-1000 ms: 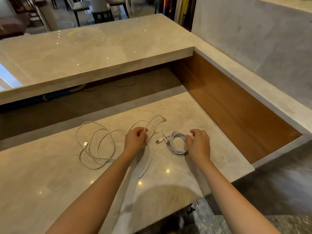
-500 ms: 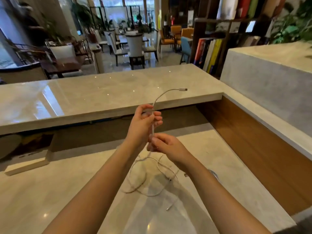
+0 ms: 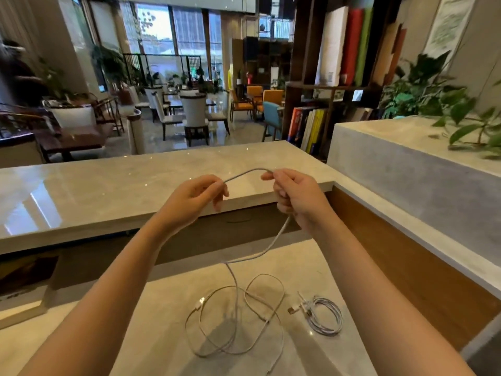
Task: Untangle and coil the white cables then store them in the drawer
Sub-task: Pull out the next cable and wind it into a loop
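Hands have drawn apart since half a second ago. Then they were stacked close on one vertical stretch, plug end sticking up free. Now my left hand (image 3: 193, 198) and right hand (image 3: 296, 196) each pinch the thin white loose cable (image 3: 238, 318), a short arc between them. The rest trails down onto the pale marble lower counter (image 3: 151, 335), still looped. Likely the first coil turn. The white already-coiled cable (image 3: 324, 316) lies beside the tangle. No drawer in sight.
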The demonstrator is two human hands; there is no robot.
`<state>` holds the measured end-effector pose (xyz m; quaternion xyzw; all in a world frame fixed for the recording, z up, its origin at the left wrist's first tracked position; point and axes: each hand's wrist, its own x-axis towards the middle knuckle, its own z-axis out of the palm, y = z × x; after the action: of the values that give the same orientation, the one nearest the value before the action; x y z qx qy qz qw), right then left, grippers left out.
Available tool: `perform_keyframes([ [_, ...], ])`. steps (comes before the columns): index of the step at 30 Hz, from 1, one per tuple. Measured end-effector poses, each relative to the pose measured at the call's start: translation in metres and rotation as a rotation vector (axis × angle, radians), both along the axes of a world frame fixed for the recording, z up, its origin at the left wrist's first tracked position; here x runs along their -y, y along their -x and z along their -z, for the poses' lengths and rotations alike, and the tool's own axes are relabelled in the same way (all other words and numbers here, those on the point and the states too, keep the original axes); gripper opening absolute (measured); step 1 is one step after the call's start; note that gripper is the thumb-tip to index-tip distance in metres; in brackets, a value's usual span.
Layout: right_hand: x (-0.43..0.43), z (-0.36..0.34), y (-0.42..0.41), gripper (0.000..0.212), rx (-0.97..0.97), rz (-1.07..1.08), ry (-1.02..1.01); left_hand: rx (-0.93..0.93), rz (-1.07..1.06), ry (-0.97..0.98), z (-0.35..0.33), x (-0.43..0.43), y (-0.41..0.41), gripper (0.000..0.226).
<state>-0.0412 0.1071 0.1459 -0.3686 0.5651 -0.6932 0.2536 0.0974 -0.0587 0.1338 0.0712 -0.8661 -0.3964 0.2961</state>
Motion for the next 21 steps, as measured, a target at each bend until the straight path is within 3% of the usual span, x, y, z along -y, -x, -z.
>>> perform_keyframes([
  [5, -0.001, -0.006, 0.016, 0.025, 0.136, 0.102, 0.017, 0.157, 0.283, -0.245, -0.019, 0.009, -0.004, 0.033],
  [8, -0.002, -0.007, 0.018, 0.025, 0.15, 0.145, -0.005, 0.275, 0.428, -0.18, -0.026, 0.017, -0.006, 0.048],
  [11, -0.005, -0.012, 0.021, 0.025, 0.189, 0.177, 0.006, 0.354, 0.498, -0.116, -0.028, 0.022, -0.008, 0.047],
  [14, -0.004, -0.01, 0.018, 0.024, 0.173, 0.178, -0.03, 0.162, 0.598, -0.413, -0.032, 0.016, -0.006, 0.033],
  [17, 0.002, 0.013, 0.004, 0.022, 0.153, 0.174, -0.136, -0.121, 0.686, -0.736, -0.045, 0.004, 0.003, 0.04],
  [21, 0.02, 0.068, -0.028, 0.026, 0.177, 0.061, -0.196, -0.243, 0.686, -0.854, -0.058, -0.007, 0.018, 0.035],
])
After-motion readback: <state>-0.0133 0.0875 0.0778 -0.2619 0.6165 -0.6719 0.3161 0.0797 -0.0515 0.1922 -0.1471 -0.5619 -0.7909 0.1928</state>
